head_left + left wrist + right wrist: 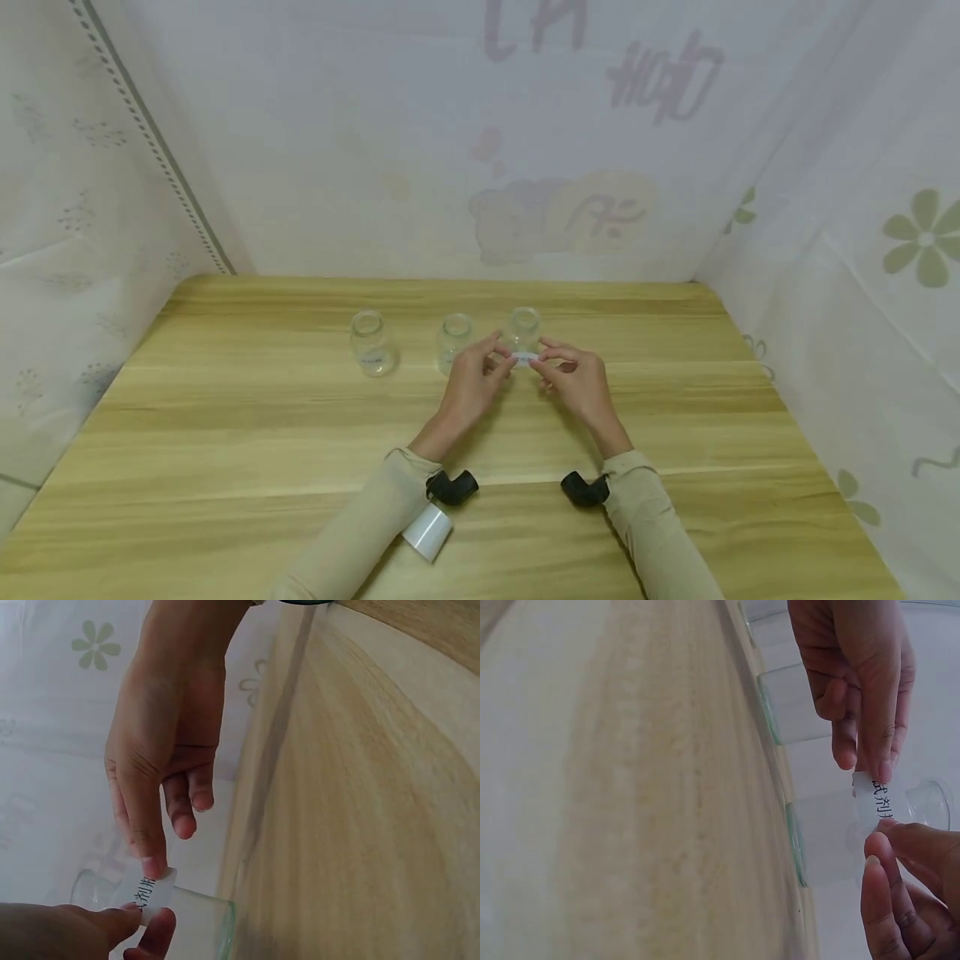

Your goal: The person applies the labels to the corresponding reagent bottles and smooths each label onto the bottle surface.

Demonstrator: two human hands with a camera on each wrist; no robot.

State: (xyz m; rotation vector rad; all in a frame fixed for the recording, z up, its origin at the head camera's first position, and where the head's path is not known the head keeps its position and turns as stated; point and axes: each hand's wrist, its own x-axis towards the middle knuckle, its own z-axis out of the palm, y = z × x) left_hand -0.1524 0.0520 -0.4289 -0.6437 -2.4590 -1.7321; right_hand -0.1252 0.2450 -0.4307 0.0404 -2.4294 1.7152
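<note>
Both hands hold a small white label (524, 358) with dark handwritten characters by its two ends, stretched flat between them. My left hand (474, 382) pinches its left end between thumb and finger. The right hand (583, 382) pinches the other end the same way. Right behind the label stands a clear glass jar (524, 323), upright and without a lid; whether the label touches its glass I cannot tell. In the right wrist view the written side of the label (873, 801) shows in front of the jar (825, 840).
Two more open glass jars stand to the left, a far-left jar (371, 346) with a label low on its side and a middle jar (454, 332), partly behind my left hand. A white, smooth, tapered object (429, 532) lies by the left forearm. Patterned cloth (337, 167) hangs behind the wooden table (225, 450).
</note>
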